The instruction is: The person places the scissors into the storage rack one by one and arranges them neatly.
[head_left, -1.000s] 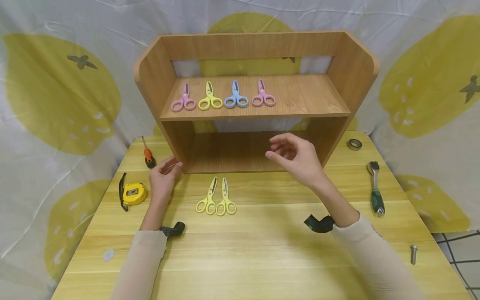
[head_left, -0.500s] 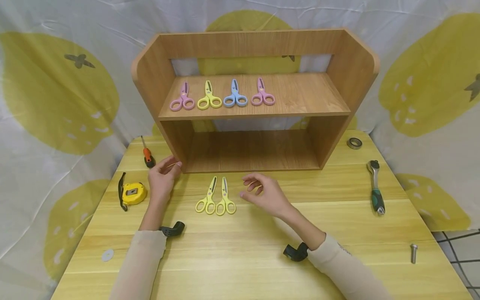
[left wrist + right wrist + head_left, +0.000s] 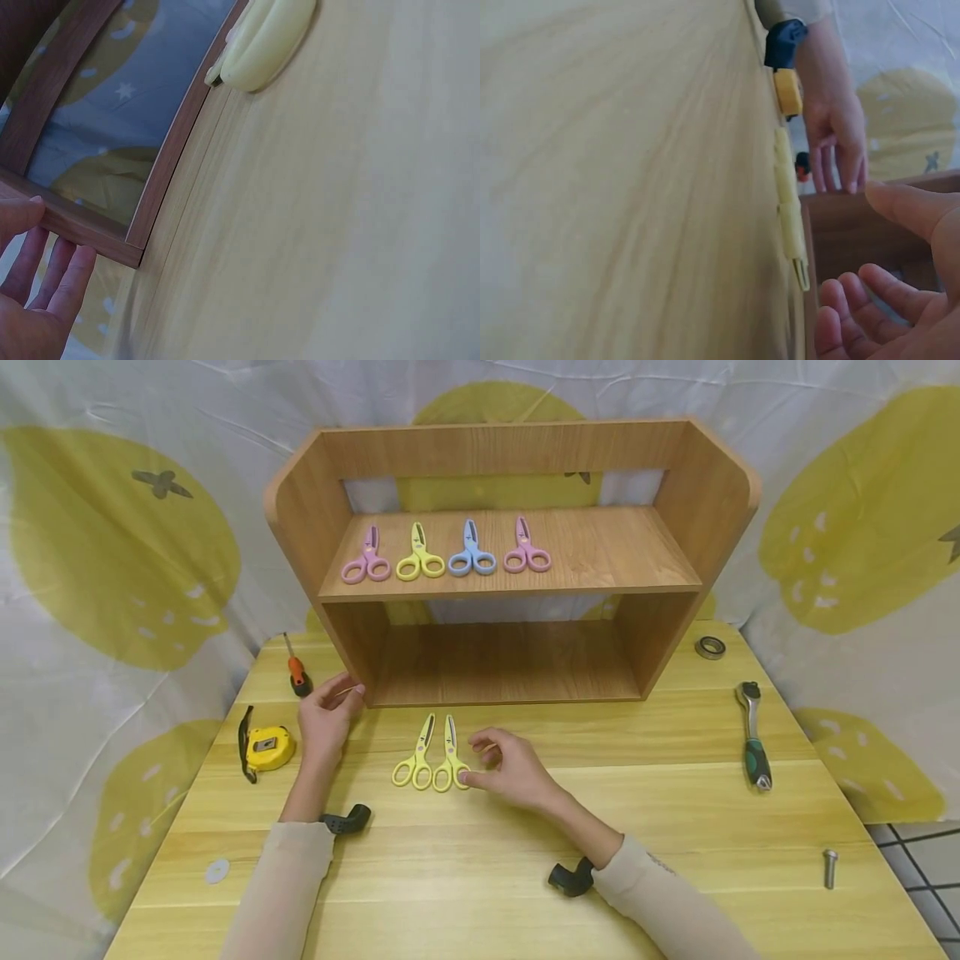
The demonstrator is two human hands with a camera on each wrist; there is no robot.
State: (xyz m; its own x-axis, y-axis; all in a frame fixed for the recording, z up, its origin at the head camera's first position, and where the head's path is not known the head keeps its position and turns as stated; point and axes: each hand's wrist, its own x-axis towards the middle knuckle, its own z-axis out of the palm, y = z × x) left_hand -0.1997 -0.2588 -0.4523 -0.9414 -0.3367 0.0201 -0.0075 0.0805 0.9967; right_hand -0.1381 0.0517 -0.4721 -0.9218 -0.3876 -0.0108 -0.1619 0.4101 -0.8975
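Two yellow scissors lie side by side on the table: the left scissors and the right scissors. My right hand is just right of them, its thumb over the right pair's outer finger ring. Its thumb and curved fingers are spread apart, with nothing between them in the right wrist view; whether the thumb touches the ring, I cannot tell. My left hand holds the lower left front edge of a wooden shelf, thumb and fingers on either side of the panel in the left wrist view.
Pink scissors, yellow scissors, blue scissors and more pink scissors line the upper board. Left stand a screwdriver, tape measure and washer; right, a ring, ratchet and bolt.
My right hand has come down and left from in front of the lower compartment to the right yellow scissors. My left hand stays at the shelf edge. The scissors have not moved.
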